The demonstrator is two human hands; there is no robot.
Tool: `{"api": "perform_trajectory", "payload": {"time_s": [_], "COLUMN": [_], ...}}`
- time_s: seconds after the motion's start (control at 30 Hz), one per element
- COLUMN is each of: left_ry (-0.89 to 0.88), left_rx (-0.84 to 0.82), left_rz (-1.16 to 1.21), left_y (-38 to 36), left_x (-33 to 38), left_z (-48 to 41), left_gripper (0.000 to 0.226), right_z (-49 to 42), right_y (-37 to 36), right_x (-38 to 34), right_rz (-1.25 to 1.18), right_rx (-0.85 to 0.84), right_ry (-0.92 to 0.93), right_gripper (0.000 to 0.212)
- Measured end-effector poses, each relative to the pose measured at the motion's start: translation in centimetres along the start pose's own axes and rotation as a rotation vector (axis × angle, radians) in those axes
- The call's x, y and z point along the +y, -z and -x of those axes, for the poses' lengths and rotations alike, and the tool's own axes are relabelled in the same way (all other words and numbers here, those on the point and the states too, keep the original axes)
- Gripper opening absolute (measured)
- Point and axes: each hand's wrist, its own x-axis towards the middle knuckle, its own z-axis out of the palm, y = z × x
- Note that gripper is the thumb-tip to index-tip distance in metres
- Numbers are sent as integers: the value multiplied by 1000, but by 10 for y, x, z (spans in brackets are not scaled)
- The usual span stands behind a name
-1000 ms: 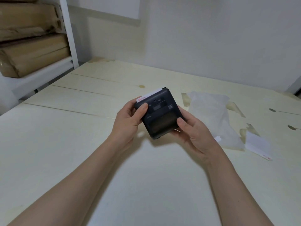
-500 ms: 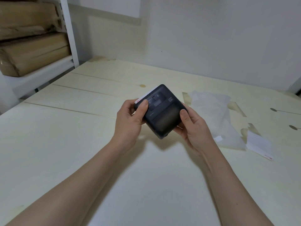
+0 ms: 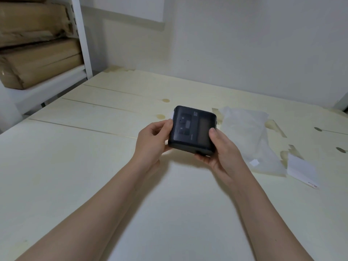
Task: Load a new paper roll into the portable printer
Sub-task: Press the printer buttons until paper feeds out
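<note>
Printer [image 3: 193,129], dark and boxy with rounded corners, is held off the desk [image 3: 84,176] between both hands, near the middle of the scene. Its top face is turned toward the camera: a small button panel with a little window on the left half, a darker rectangular panel on the right half. A short white strip of paper [image 3: 171,115] sticks out at the printer's far left edge.

Left hand [image 3: 150,142]: grip closed on the printer's left side, thumb lying against the left edge of the top face, fingers curled around behind and mostly hidden. Right hand [image 3: 220,149]: grip closed on the printer's near right corner, thumb pressed on the top face by the right edge, fingers cupped under the body. Both forearms are bare and reach in from the near edge, converging on the printer; wrists roughly level.

On the desk to the right of the printer, well apart from the hands, lies a crumpled clear plastic bag [image 3: 248,136]. Just beyond its near right end lies a white paper slip [image 3: 301,169] with a small red mark at its near corner. At far left, a white shelf [image 3: 47,85] carries brown wrapped packages [image 3: 37,61].
</note>
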Motion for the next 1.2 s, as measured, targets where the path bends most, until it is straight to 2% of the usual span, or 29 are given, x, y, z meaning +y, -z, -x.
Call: {"api": "perform_trajectory", "payload": {"time_s": [0.23, 0.37, 0.43, 0.5, 0.57, 0.63, 0.73, 0.93, 1.2], "left_ry": [112, 146, 137, 87, 44, 17, 17, 45, 50], "left_rx": [-85, -204, -271, -322, -339, -325, -333, -313, -276], "left_rz": [26, 64, 20, -24, -60, -72, -67, -111, -84], "left_y": [-2, -3, -4, -7, -8, -7, -4, 3, 3], "left_x": [3, 4, 1, -5, -11, -13, -15, -19, -17], "left_z": [8, 8, 9, 10, 12, 11, 8, -1, -1], "left_gripper": [24, 58, 67, 66, 62, 57, 51, 72, 77], "right_z": [-5, -5, -6, -5, -4, -3, -3, -1, 0], "right_y": [3, 5, 4, 3, 1, 1, -1, 0, -3], "right_x": [-2, -7, -7, -5, -4, -2, 1, 4, 6], "right_rz": [-138, -157, -147, -141, -121, -92, -58, -30, -38], "right_rx": [151, 166, 192, 209, 185, 147, 32, -25, -37], "right_ry": [48, 82, 92, 87, 71, 56, 36, 25, 56], "right_gripper": [45, 39, 41, 49, 48, 37, 33, 39, 48]}}
